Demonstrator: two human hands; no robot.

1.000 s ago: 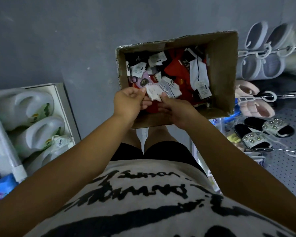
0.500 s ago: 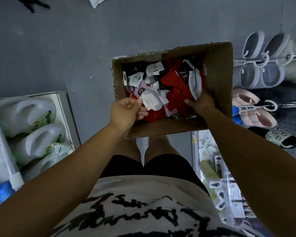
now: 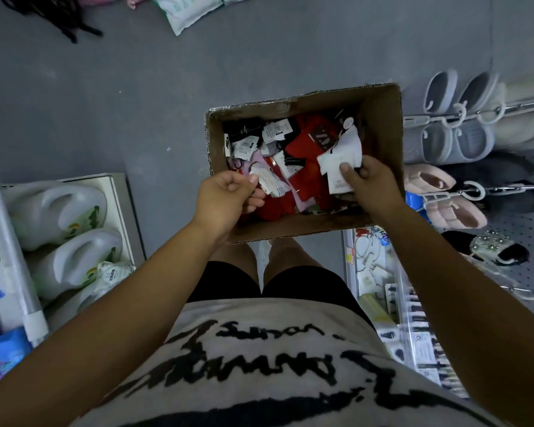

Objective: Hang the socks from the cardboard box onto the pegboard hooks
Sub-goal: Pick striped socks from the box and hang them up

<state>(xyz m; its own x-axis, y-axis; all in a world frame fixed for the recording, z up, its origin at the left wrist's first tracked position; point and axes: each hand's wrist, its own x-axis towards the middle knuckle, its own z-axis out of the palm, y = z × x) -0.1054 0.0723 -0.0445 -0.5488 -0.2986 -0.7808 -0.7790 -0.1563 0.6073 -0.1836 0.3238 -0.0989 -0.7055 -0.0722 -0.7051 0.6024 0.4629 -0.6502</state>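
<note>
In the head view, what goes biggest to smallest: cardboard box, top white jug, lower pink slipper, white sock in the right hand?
1. cardboard box
2. top white jug
3. lower pink slipper and white sock: they look about alike, so no ranking.

Floor: grey floor (image 3: 136, 103), matte, dimly lit.
Near left: white shelf (image 3: 119, 192) holding white detergent jugs (image 3: 59, 211).
Right: grey, pink and black slippers (image 3: 444, 143) hanging in rows.
Far: pale packets (image 3: 191, 10) lying on the floor.
</note>
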